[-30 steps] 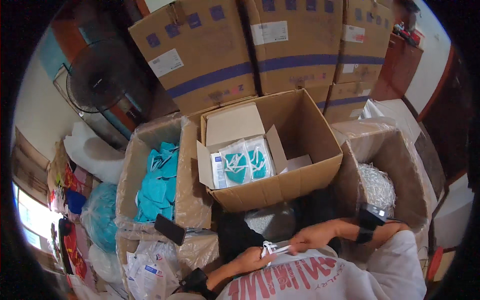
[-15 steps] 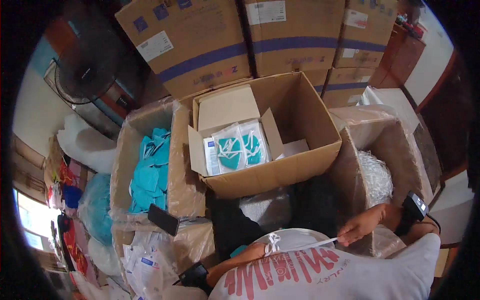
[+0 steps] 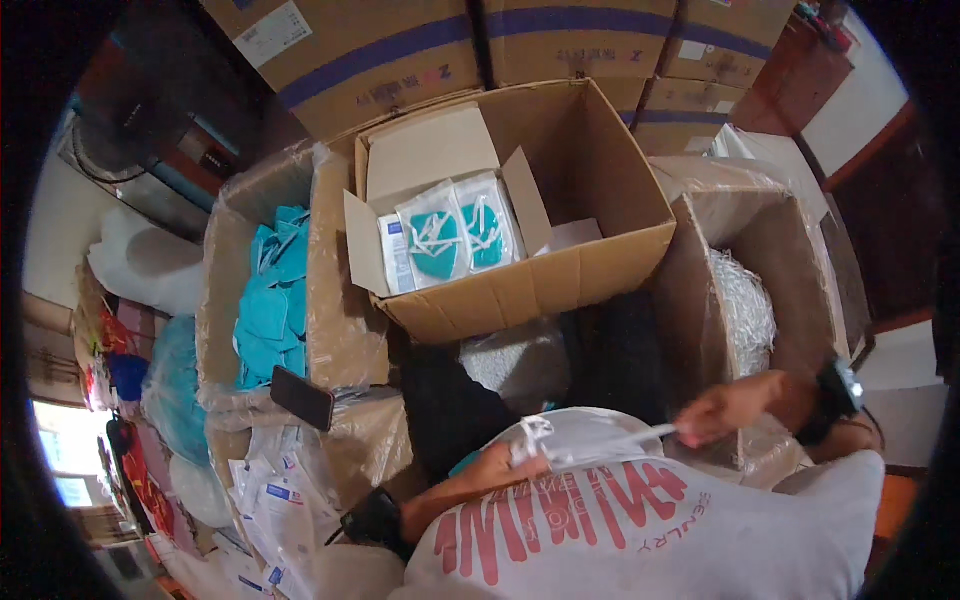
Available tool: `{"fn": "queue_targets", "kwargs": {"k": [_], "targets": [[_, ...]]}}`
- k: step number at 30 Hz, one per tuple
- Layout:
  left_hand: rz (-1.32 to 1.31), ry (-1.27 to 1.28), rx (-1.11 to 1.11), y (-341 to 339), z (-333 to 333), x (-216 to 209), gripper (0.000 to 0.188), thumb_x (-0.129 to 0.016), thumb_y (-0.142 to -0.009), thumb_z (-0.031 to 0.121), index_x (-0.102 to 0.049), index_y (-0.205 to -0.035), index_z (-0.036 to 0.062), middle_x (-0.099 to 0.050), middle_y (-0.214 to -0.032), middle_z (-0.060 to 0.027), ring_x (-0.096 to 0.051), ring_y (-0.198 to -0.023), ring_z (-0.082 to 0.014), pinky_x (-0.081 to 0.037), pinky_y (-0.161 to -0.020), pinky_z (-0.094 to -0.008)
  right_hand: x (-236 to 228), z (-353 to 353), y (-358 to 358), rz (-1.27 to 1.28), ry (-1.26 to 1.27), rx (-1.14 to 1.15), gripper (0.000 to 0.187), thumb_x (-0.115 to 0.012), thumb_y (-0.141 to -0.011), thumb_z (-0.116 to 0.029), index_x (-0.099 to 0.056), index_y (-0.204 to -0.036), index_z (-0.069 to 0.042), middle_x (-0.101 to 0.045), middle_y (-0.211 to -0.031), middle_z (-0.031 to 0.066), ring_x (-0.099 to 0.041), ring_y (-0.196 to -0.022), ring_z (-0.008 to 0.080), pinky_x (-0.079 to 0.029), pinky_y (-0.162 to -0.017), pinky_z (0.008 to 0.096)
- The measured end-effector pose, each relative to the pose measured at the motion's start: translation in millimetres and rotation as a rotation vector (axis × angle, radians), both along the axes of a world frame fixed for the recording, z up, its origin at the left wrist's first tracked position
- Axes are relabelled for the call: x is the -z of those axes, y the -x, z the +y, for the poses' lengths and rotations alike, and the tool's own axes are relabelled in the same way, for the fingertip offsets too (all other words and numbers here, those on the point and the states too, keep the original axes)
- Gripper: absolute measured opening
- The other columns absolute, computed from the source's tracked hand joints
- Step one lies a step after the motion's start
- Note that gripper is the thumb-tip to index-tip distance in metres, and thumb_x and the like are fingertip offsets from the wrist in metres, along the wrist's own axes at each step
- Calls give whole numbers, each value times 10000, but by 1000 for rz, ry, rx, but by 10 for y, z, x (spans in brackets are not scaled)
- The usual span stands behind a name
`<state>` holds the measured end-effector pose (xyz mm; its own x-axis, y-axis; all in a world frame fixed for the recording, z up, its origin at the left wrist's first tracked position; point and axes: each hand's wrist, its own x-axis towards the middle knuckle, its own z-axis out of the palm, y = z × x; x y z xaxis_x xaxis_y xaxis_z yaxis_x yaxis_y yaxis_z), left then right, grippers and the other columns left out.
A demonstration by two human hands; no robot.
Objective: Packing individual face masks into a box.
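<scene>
Close to my body, my left hand [image 3: 500,466] is closed on a looped bunch of white straps. From it a white strap [image 3: 625,440] runs across the front of my shirt. Its far end is pinched in my right hand [image 3: 728,408], which is blurred by motion. A sliver of teal [image 3: 464,463] shows behind my left hand; the rest of that piece is hidden. In the box ahead stands an opened small carton [image 3: 437,140] holding clear packets [image 3: 437,240] with teal masks and white straps inside.
The carton sits in a large cardboard box [image 3: 520,305]. On the left, a lined box holds teal masks [image 3: 272,310], with a phone [image 3: 302,398] on the edge below and printed bags [image 3: 285,500] nearby. On the right, another box holds white straps [image 3: 742,310]. Large cartons [image 3: 380,60] stand behind.
My view has tilted, so the boxes appear lower-left to higher in the picture. My right hand has moved slightly and blurs. Both hands still hold the strap between them.
</scene>
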<state>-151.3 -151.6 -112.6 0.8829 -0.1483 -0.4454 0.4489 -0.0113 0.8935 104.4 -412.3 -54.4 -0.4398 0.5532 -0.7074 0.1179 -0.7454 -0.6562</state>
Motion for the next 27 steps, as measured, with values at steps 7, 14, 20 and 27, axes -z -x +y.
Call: {"fn": "queue_targets", "kwargs": {"k": [7,14,20,27], "targets": [[-169,-363,-265,-200,113,-169,285,-459,-890,283,-619,-964,59,-616,-738,-80,-570,-628,-214,-428,-576,-324,207,1279,824,-477,-655,89,355,-367,-924,-322,-519,-862,-8,-554,-776,239,-531,-707,394,-426,-654,423],[-211,-658,204,33,85,-34,356,-456,-852,373,-583,-915,46,-606,-846,-166,-584,-736,-334,-463,-665,-422,38,862,520,-99,-446,-143,353,-360,-934,-319,-513,-912,-2,-568,-840,170,-554,-778,210,-419,-694,362],[-144,-703,209,102,125,-62,309,-462,-848,321,-579,-881,37,-608,-837,-157,-576,-779,-342,-455,-705,-436,-146,447,241,11,-166,-141,307,-383,-938,-260,-525,-906,10,-552,-779,84,-499,-744,124,-416,-674,297],[-68,-479,-273,7,349,9,258,-608,-778,250,-604,-929,41,-581,-846,-175,-569,-796,-334,-439,-711,-361,487,620,130,-77,-38,606,226,-460,-907,-232,-543,-944,-25,-516,-706,12,-492,-664,91,-413,-601,234]]}}
